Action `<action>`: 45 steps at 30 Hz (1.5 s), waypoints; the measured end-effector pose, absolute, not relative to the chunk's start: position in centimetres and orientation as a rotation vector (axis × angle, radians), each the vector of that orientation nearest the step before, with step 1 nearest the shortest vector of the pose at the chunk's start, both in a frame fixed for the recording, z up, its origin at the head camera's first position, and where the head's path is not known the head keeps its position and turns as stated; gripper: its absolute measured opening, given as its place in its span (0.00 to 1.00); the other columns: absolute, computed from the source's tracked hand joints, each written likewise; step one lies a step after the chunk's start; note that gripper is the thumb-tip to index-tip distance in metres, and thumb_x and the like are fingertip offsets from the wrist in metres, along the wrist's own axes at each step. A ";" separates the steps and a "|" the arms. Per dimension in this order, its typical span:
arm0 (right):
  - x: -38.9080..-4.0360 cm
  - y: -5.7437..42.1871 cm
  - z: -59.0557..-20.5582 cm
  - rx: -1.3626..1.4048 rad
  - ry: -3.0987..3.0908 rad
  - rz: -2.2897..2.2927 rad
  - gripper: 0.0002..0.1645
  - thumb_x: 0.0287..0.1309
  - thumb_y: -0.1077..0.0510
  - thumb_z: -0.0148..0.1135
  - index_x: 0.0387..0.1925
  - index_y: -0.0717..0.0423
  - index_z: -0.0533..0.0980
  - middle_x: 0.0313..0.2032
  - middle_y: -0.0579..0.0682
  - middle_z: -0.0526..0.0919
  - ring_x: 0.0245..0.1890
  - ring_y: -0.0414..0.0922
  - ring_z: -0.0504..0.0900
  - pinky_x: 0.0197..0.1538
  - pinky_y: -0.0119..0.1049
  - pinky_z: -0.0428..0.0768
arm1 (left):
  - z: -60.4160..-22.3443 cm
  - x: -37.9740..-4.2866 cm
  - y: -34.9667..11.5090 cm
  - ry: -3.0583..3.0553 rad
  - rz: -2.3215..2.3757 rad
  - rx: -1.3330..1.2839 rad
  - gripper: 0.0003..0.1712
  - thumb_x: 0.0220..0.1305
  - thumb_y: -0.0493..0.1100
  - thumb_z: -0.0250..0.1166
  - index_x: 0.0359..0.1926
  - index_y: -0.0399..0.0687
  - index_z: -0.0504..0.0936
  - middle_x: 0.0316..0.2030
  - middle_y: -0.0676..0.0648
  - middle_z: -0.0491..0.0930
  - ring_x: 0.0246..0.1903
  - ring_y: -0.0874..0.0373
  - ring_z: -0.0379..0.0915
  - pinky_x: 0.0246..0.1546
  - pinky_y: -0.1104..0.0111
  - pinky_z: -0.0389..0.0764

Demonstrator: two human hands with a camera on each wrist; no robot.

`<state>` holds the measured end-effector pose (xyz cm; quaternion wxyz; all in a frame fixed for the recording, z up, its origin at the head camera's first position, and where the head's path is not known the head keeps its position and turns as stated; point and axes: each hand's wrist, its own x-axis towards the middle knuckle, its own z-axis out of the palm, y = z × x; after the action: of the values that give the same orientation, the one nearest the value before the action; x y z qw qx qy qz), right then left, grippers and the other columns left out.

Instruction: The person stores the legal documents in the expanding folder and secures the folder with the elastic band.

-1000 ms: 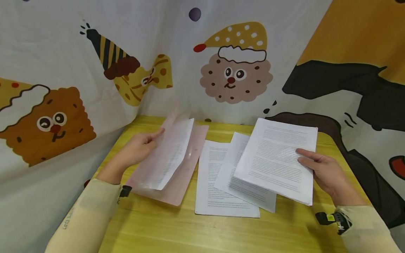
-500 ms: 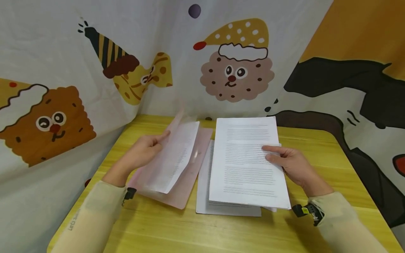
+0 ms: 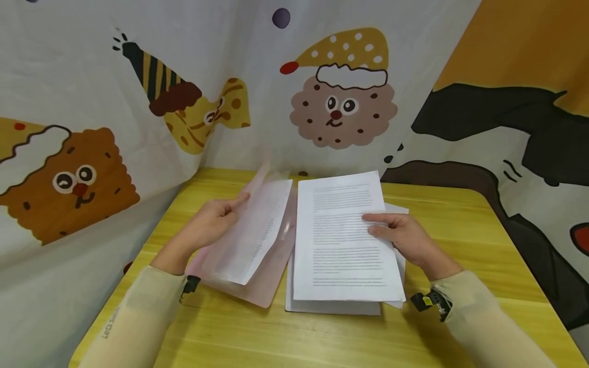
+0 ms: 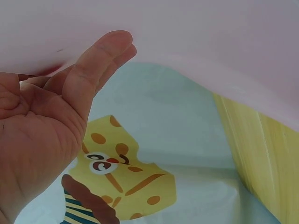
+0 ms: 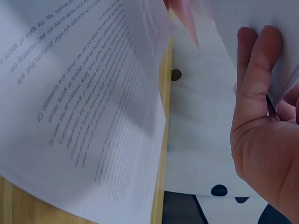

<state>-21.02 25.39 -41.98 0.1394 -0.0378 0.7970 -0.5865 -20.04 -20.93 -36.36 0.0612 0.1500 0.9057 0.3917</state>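
A pink translucent folder (image 3: 272,286) lies on the left of the table, its cover raised at a slant. My left hand (image 3: 209,222) pinches the cover's left edge, thumb on top; from the left wrist view, the fingers (image 4: 105,56) reach under the cover. White printed paper (image 3: 271,225) stands inside the folder, partly behind the cover. My right hand (image 3: 405,237) grips the right edge of a stack of printed sheets (image 3: 342,240), thumb above and fingers underneath. More printed sheets (image 3: 336,307) lie below that stack, mostly hidden by it. One other sheet's corner (image 3: 399,210) pokes out at the right.
The yellow wood-grain table (image 3: 451,225) has rounded corners. A cartoon-printed cloth (image 3: 257,46) hangs behind it and along the left side. A strapped device (image 3: 432,301) sits at my right wrist.
My right hand has carried its stack leftward, from the right side to over the loose sheets beside the folder. My left hand and the raised cover have shifted slightly right.
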 end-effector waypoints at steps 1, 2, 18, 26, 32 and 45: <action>-21.1 25.3 -42.1 -0.108 2.295 -1.693 0.28 0.72 0.52 0.69 0.68 0.59 0.80 0.65 0.64 0.81 0.41 0.43 0.90 0.43 0.36 0.89 | -36.4 -20.0 -20.9 2.738 1.184 0.452 0.29 0.78 0.35 0.51 0.77 0.44 0.70 0.65 0.31 0.81 0.29 0.51 0.65 0.23 0.68 0.62; -21.1 25.3 -42.1 -0.103 2.288 -1.691 0.28 0.71 0.52 0.70 0.68 0.58 0.80 0.64 0.62 0.82 0.41 0.43 0.90 0.43 0.36 0.89 | -36.4 -20.1 -20.9 2.737 1.185 0.447 0.29 0.78 0.36 0.51 0.77 0.44 0.70 0.64 0.31 0.81 0.26 0.52 0.60 0.23 0.68 0.62; -21.5 22.7 -43.0 -0.195 2.170 -1.676 0.27 0.69 0.56 0.72 0.66 0.61 0.81 0.59 0.54 0.89 0.43 0.43 0.91 0.44 0.35 0.88 | -36.5 -20.2 -20.7 2.746 1.158 0.437 0.30 0.79 0.37 0.50 0.79 0.49 0.69 0.27 0.43 0.76 0.18 0.61 0.50 0.22 0.69 0.62; -22.0 20.5 -43.7 -0.203 2.081 -1.692 0.30 0.68 0.57 0.72 0.69 0.63 0.79 0.63 0.60 0.86 0.45 0.43 0.90 0.46 0.36 0.88 | -36.6 -20.2 -20.5 2.743 1.163 0.448 0.30 0.78 0.36 0.51 0.78 0.48 0.69 0.44 0.30 0.83 0.27 0.53 0.60 0.27 0.66 0.66; -22.7 19.8 -44.7 -0.119 1.960 -1.792 0.31 0.70 0.58 0.70 0.72 0.62 0.76 0.55 0.49 0.90 0.44 0.44 0.92 0.46 0.39 0.90 | -36.8 -20.3 -20.2 2.746 1.164 0.461 0.30 0.79 0.37 0.51 0.78 0.47 0.69 0.76 0.35 0.70 0.45 0.46 0.72 0.35 0.63 0.71; -22.3 17.3 -46.1 0.053 1.975 -1.921 0.30 0.72 0.60 0.67 0.73 0.60 0.75 0.66 0.55 0.83 0.45 0.38 0.89 0.46 0.32 0.88 | -36.8 -20.5 -19.7 2.723 1.176 0.456 0.31 0.78 0.36 0.51 0.79 0.46 0.67 0.71 0.34 0.77 0.33 0.50 0.66 0.28 0.65 0.66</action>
<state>-22.32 17.27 -46.08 0.1918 0.0189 0.7033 -0.6843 -20.49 -19.69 -36.80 0.0704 0.1515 0.9051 0.3909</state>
